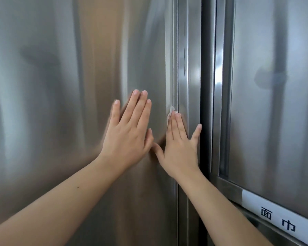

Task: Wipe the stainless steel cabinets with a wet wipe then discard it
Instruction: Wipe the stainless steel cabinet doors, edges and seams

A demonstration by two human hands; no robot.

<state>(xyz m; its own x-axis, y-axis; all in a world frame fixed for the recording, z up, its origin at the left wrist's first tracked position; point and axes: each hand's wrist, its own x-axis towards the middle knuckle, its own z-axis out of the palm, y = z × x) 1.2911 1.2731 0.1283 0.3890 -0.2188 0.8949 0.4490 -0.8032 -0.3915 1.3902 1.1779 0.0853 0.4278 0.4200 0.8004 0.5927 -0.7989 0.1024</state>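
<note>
A tall stainless steel cabinet door fills the left of the head view. My left hand lies flat on it, fingers apart and pointing up, with nothing under it. My right hand presses flat against the door's right edge, beside the vertical frame strip. Under its fingers is a white wet wipe; only a small crumpled corner shows above and left of the fingertips. My right little finger reaches the dark gap between the two cabinets.
A second steel cabinet door stands to the right behind a raised frame. A white label strip with black characters runs along its lower rail. Both my forearms come in from the bottom.
</note>
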